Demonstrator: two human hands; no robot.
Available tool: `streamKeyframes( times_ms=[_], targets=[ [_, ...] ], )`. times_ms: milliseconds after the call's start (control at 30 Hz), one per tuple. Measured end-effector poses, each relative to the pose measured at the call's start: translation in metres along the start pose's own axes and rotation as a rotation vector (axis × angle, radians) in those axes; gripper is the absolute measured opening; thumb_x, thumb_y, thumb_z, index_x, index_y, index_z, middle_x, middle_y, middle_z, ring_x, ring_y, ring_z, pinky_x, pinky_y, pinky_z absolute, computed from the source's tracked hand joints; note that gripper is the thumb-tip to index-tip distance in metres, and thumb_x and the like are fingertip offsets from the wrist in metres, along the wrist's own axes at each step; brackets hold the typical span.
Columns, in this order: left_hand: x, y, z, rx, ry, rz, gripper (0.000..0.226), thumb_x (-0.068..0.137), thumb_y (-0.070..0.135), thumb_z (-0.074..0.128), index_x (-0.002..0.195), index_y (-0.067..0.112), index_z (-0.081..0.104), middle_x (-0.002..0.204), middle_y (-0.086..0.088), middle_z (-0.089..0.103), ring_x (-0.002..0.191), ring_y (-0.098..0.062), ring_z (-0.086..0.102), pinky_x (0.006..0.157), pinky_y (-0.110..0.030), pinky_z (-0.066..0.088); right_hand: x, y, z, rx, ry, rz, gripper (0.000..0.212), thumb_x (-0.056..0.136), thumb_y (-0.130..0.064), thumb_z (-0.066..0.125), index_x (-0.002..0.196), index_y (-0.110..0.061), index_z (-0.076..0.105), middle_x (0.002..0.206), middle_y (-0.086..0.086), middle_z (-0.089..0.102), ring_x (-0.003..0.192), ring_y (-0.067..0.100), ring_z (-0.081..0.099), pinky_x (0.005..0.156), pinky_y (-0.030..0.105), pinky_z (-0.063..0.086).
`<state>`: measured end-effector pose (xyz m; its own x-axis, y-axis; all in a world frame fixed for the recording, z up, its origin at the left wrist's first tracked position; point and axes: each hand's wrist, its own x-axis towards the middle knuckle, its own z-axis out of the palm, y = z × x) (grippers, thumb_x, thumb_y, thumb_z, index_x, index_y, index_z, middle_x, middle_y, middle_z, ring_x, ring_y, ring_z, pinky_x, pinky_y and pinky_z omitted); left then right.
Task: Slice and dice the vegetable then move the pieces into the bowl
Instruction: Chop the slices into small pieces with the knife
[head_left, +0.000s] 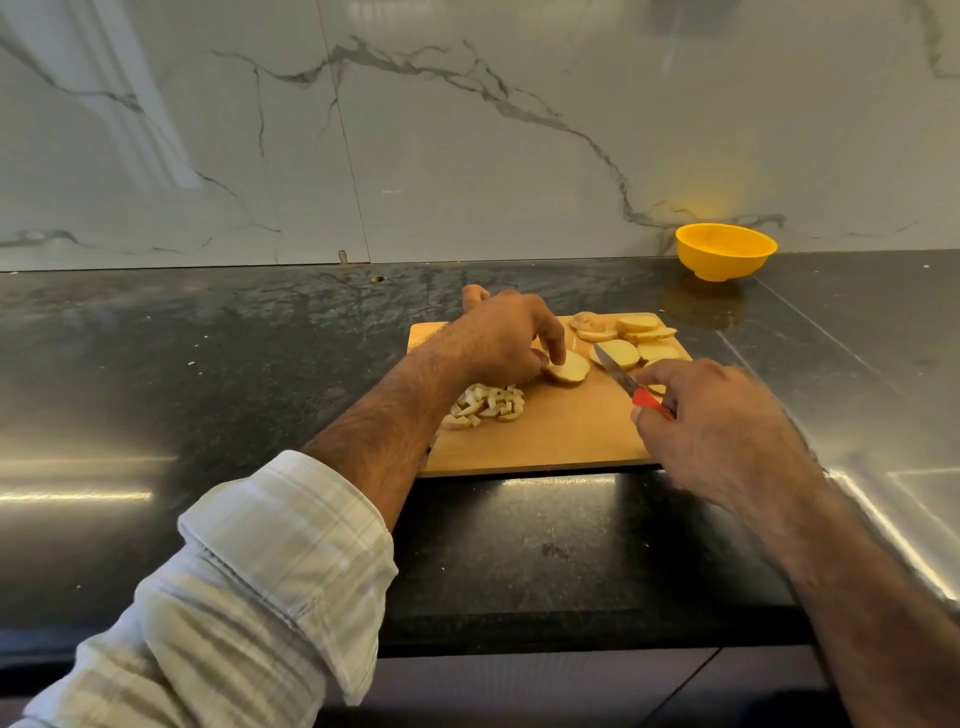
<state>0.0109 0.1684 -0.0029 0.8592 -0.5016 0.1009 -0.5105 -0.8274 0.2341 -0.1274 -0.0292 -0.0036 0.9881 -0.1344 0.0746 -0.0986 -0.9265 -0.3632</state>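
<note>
A wooden cutting board (550, 436) lies on the dark surface (208, 364). At the middle of the board, the left hand (501, 338) pinches a round potato slice (567, 368) between curled fingers and thumb. Right of that slice, the right hand (711, 415) grips the red handle of a small knife (623, 382), whose blade points toward the board's far side. More slices (631, 340) are heaped at the board's far right corner. Diced pieces (485, 407) sit in a pile on the board's left part. The yellow bowl (725, 251) stands beyond the board's far right corner, against the marble wall (415, 130).
</note>
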Motion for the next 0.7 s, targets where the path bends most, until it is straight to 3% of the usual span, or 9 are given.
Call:
streamKeyframes(
  times_ms=[67,167,300,500,700],
  targets=[
    [0.002,0.003,0.003,-0.006,0.01,-0.019,0.016,0.094,0.048,0.075,0.107,0.039,0.074,0.113,0.021,0.066,0.117,-0.007,0.053,0.115,-0.059,0.024,-0.001,-0.006,0.0,-0.021,0.012,-0.023,0.042,0.1,-0.04,0.062,0.141,-0.042,0.056,0.115,-0.008,0.063,0.101,0.014,0.059,0.076,0.034,0.057],
    [0.003,0.008,0.006,0.009,0.007,-0.046,0.031,0.091,0.062,0.073,0.109,0.038,0.074,0.117,0.018,0.067,0.115,-0.008,0.056,0.114,-0.06,0.029,-0.004,-0.016,0.005,-0.099,-0.005,-0.066,0.044,0.102,-0.039,0.058,0.145,-0.039,0.054,0.13,-0.005,0.063,0.113,0.018,0.058,0.087,0.036,0.055],
    [0.003,0.011,0.004,0.034,-0.021,-0.02,0.03,0.093,0.061,0.071,0.109,0.036,0.075,0.109,0.019,0.06,0.11,-0.007,0.05,0.114,-0.059,0.028,-0.005,-0.026,0.008,-0.158,-0.031,-0.067,0.04,0.102,-0.036,0.055,0.142,-0.034,0.058,0.132,-0.003,0.062,0.112,0.019,0.058,0.087,0.036,0.055],
    [0.0,0.01,0.001,0.043,-0.077,-0.004,0.035,0.091,0.058,0.075,0.118,0.035,0.074,0.12,0.016,0.064,0.122,-0.011,0.055,0.115,-0.056,0.025,-0.001,-0.032,0.013,-0.192,-0.14,-0.048,0.023,0.096,-0.032,0.064,0.118,-0.028,0.065,0.102,-0.006,0.058,0.092,0.012,0.055,0.072,0.029,0.05],
    [-0.001,0.013,-0.002,0.053,-0.088,-0.014,0.03,0.093,0.054,0.075,0.118,0.036,0.075,0.118,0.018,0.061,0.127,-0.011,0.052,0.116,-0.057,0.023,0.007,-0.039,0.007,-0.165,-0.149,-0.07,0.043,0.097,-0.031,0.067,0.139,-0.025,0.061,0.117,-0.003,0.059,0.098,0.014,0.05,0.08,0.028,0.047]
  ],
)
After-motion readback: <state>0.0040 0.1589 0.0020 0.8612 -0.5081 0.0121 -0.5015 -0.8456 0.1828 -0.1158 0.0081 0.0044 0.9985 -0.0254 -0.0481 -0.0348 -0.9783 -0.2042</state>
